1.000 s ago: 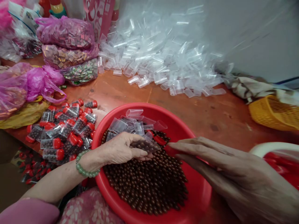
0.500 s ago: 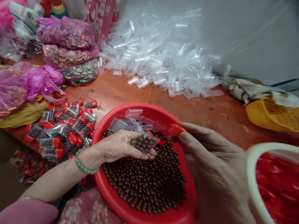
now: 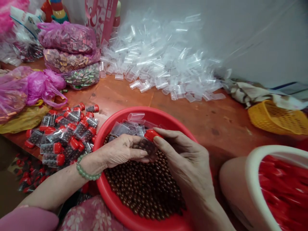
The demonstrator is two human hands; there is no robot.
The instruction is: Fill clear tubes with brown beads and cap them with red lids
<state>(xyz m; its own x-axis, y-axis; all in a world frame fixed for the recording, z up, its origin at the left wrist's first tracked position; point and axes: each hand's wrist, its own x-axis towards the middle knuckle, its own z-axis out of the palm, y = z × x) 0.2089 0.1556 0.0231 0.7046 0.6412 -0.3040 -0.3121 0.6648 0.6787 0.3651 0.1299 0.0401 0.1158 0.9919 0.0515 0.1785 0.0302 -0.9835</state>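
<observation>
Over a red basin (image 3: pixel 113 117) my left hand (image 3: pixel 122 149) grips a small clear plastic container (image 3: pixel 149 150) filled with dark brown balls. My right hand (image 3: pixel 185 157) pinches a red cap (image 3: pixel 152 134) between thumb and fingers, at the container's upper end; whether the cap is seated on it I cannot tell. Below both hands, glossy brown balls (image 3: pixel 141 189) fill much of the basin. Several clear empty containers (image 3: pixel 120 129) lie on the balls along the basin's far side.
A white tub (image 3: pixel 251 170) of red caps (image 3: pixel 284 189) stands at the right. Filled, red-capped containers (image 3: pixel 72 128) are piled on the left. Clear containers (image 3: pixel 163 61) heap at the back, beside pink bags (image 3: pixel 69 38). A yellow basket (image 3: pixel 276 117) sits farther right.
My right hand has moved left, bringing the red cap from the basin's right rim to the container's end. My left hand keeps hold of the container, nearly in place.
</observation>
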